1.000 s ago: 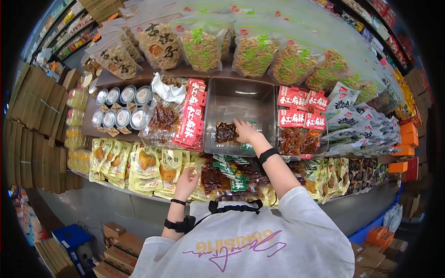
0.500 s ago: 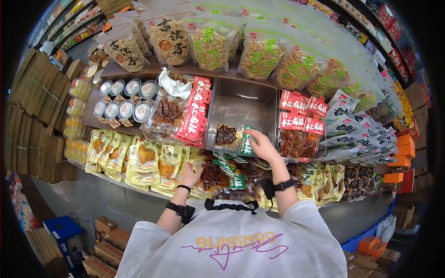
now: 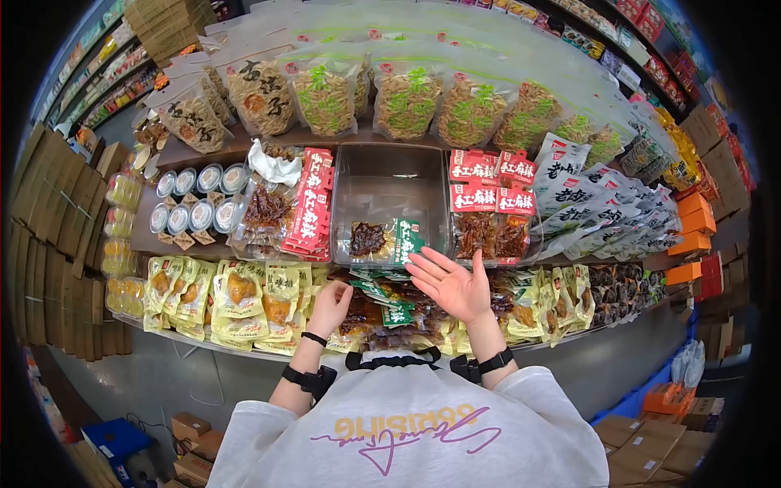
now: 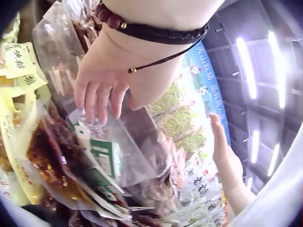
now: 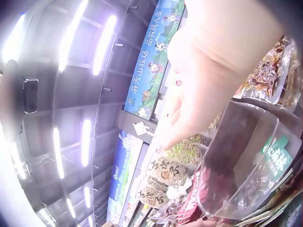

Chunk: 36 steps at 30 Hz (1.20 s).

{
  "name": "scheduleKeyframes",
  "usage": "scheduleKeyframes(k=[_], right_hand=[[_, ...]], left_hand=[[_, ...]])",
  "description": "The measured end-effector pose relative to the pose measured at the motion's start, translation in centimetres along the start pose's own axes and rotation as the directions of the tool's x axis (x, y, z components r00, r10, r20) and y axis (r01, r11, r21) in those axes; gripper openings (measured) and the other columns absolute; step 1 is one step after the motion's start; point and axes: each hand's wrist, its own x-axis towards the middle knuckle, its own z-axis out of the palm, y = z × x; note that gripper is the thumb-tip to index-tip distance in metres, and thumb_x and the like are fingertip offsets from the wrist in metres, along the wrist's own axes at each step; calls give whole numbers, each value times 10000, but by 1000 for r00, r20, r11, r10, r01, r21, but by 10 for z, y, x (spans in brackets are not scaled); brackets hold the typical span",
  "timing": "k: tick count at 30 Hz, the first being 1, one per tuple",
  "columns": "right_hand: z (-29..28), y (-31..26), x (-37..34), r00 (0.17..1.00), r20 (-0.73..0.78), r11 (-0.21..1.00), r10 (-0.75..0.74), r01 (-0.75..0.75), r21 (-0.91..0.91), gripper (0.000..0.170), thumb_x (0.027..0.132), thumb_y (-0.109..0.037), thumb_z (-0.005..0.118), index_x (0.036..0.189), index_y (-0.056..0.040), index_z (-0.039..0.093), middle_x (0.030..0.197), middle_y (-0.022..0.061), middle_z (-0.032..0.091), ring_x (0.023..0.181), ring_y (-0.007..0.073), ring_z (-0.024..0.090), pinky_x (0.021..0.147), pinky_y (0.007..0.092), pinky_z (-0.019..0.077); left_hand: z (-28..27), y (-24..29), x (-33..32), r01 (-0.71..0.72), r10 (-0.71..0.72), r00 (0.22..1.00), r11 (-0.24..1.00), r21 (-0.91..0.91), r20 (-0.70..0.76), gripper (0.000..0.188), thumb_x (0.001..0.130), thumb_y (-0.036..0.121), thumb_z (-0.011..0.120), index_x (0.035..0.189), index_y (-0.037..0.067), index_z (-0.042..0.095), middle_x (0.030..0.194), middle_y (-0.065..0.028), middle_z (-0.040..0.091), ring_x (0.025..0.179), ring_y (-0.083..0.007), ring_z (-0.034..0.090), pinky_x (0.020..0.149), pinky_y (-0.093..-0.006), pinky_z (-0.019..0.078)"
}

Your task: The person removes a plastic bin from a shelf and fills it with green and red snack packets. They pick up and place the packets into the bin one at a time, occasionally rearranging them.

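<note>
My right hand [image 3: 455, 285] is raised palm up with its fingers spread, in front of the clear plastic bin [image 3: 390, 179]; nothing lies on the palm. In the bin's front part lies one packet of dark sauced food [image 3: 371, 239] with a green label. My left hand [image 3: 332, 304] hovers over the front row, its fingers loosely bent. In the left wrist view those fingers hang down close to green-labelled packets [image 4: 103, 158] and hold nothing. More dark packets with green labels [image 3: 397, 314] lie below the bin, between the hands.
Bins of red-labelled packets [image 3: 493, 197] flank the clear bin. Yellow packets [image 3: 241, 297] line the front ledge, and lidded round tubs [image 3: 199, 215] stand at the left. Large bags [image 3: 407, 102] stand behind; grey-white bags [image 3: 602, 199] fill the right side.
My right hand has left the packet in the bin, drawn back toward me and turned palm up. The packet now lies there with its green label uncovered. The left hand stays over the front row.
</note>
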Motion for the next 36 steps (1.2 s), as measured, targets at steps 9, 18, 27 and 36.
scheduleKeyframes(k=[9,18,27,36], right_hand=[[39,68,45,1000,0,904,13,-12,-428,649,959,-494,292,1397,-16,273,1429,153,336,1308,269,334,1098,400,231],[35,-41,-32,904,-10,695,-427,321,-643,351,935,-235,448,1176,15,499,1064,179,611,1006,274,590,844,396,487],[7,-21,-56,916,-187,740,-355,152,-655,255,937,-145,457,1123,13,531,958,132,631,855,195,609,715,305,495],[22,-3,-30,971,-97,119,-217,-73,-990,448,833,-154,636,1243,-54,486,1257,108,488,1148,203,486,880,330,448]], left_hand=[[16,122,-14,-847,890,441,456,273,-119,489,814,269,555,1247,65,453,1405,-204,331,1321,-388,274,1073,-497,219],[2,26,8,-28,-19,994,907,419,108,585,852,515,515,658,-22,637,614,-211,602,634,-373,611,622,-409,493],[87,-19,26,718,-321,615,606,-343,721,404,904,299,472,1059,-73,499,908,-210,630,762,-306,667,667,-367,574],[-30,68,-37,94,174,781,917,-387,600,190,874,131,472,987,-10,530,920,-82,583,751,-162,587,682,-289,494]])
